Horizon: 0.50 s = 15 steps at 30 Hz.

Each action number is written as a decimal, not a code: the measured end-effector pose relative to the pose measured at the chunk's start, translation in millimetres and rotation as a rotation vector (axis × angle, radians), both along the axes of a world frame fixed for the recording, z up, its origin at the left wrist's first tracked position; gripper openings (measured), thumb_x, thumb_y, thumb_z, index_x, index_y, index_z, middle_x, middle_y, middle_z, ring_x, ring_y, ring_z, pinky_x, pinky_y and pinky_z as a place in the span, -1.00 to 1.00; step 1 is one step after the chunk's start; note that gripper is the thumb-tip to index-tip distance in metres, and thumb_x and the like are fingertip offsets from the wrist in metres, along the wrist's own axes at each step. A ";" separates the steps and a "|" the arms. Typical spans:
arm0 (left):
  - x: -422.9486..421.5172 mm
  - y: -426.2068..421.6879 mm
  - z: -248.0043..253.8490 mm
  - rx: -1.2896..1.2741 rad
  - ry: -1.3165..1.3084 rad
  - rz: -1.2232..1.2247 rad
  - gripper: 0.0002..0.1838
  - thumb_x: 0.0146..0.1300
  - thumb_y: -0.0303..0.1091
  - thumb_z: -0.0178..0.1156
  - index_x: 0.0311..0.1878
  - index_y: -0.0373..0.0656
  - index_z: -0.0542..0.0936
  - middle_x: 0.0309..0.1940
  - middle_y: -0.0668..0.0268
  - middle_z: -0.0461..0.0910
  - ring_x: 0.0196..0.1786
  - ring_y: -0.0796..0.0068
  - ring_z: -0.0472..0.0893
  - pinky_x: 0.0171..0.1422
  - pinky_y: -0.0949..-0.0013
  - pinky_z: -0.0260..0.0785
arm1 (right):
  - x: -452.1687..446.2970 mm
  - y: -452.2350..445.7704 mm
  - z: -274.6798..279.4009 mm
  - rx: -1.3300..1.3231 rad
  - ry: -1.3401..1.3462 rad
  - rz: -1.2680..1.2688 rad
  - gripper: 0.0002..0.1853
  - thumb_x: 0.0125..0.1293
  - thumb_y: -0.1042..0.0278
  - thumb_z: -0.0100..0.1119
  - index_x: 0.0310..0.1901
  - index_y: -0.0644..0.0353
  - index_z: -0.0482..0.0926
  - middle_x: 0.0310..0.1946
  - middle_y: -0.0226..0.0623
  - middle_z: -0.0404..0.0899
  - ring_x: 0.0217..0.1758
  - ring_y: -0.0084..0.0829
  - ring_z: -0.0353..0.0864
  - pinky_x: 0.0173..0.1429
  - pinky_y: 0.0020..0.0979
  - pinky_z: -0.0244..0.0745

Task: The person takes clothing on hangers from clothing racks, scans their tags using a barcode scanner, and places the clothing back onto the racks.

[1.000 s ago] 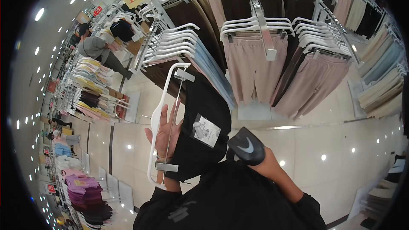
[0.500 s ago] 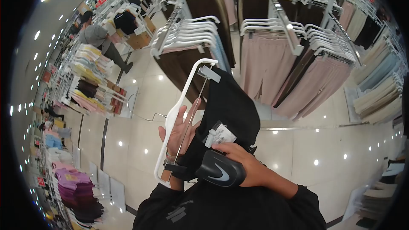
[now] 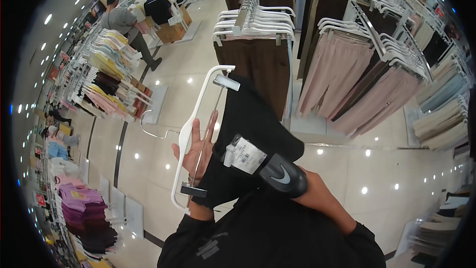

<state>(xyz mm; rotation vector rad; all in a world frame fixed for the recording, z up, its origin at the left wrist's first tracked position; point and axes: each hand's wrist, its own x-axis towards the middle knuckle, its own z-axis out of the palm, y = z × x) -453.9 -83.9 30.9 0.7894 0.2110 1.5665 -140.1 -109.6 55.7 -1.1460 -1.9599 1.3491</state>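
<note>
Black trousers or a similar black garment (image 3: pixel 255 124) hang from a white clip hanger (image 3: pixel 184 139), held sideways in front of me. Its upper clip (image 3: pixel 226 82) and lower clip (image 3: pixel 193 190) grip the cloth's edge. My left hand (image 3: pixel 199 146) is behind the hanger's metal bar, fingers stretched and spread, palm against the hanger and cloth. A white barcode tag (image 3: pixel 248 156) and a small grey security tag (image 3: pixel 229 155) lie on the garment. At the end of my right arm, a black barcode scanner (image 3: pixel 283 174) points at the tag; it hides most of my right hand (image 3: pixel 310 183).
Ahead stand racks of brown trousers (image 3: pixel 255 69) and pink trousers (image 3: pixel 334 74) on white hangers. Racks of shirts (image 3: pixel 106 77) and folded purple tops (image 3: pixel 82 201) line the left. A person in grey (image 3: pixel 120 20) stands at the far left. Folded clothes (image 3: pixel 439 228) sit at lower right.
The right hand's fingers were at the tag; now the scanner has moved right and up beside it, covering the hand. The tag shows more fully. My view has turned left.
</note>
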 end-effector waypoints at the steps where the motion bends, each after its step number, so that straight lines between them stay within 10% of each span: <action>1: 3.4 -4.6 9.8 -0.096 -0.330 -0.058 -0.12 0.08 0.19 0.17 0.44 -0.02 0.23 0.54 -0.04 -0.36 0.58 0.11 -0.20 0.39 0.04 0.10 | -1.5 -1.7 2.0 0.000 0.000 -0.011 -0.49 -0.04 0.40 0.37 0.00 0.24 0.48 -0.14 -0.06 0.60 -0.05 0.00 0.59 0.01 -0.23 0.50; 2: 3.6 -8.6 15.6 -0.199 -0.659 -0.116 -0.11 0.02 -0.13 0.42 0.42 -0.05 0.24 0.54 0.04 -0.39 0.57 0.09 -0.09 0.24 0.02 0.47 | -6.5 -4.9 6.6 -0.020 0.021 -0.016 -0.49 -0.04 0.40 0.38 0.01 0.24 0.48 -0.14 -0.06 0.60 -0.05 0.00 0.60 0.01 -0.23 0.50; 7: -6.5 -9.2 6.5 -0.207 -0.805 -0.194 -0.12 0.06 -0.16 0.38 0.44 -0.03 0.20 0.55 0.14 -0.40 0.51 0.01 0.08 0.21 -0.10 0.47 | -21.0 -14.1 11.4 -0.058 0.035 -0.036 -0.48 -0.03 0.40 0.38 0.03 0.24 0.49 -0.13 -0.05 0.62 -0.03 -0.04 0.61 0.05 -0.25 0.49; 13: -0.9 -2.1 -2.7 -0.188 -0.543 -0.231 -0.11 0.07 -0.06 0.36 0.44 -0.07 0.17 0.54 0.04 -0.40 0.46 0.07 0.22 0.15 0.09 0.55 | -24.6 -19.3 13.5 -0.041 0.096 -0.057 -0.46 0.01 0.37 0.39 0.08 0.24 0.48 -0.13 -0.06 0.64 -0.03 -0.09 0.64 0.05 -0.26 0.51; 15: 10.8 3.5 -3.9 -0.110 -0.535 -0.294 -0.05 0.09 0.33 0.17 0.41 -0.09 0.21 0.53 -0.07 -0.33 0.44 -0.06 0.20 0.29 0.06 0.39 | -22.3 -19.5 14.5 -0.042 0.058 -0.076 -0.48 0.01 0.35 0.39 0.06 0.24 0.49 -0.15 -0.06 0.64 -0.05 -0.08 0.64 0.04 -0.26 0.51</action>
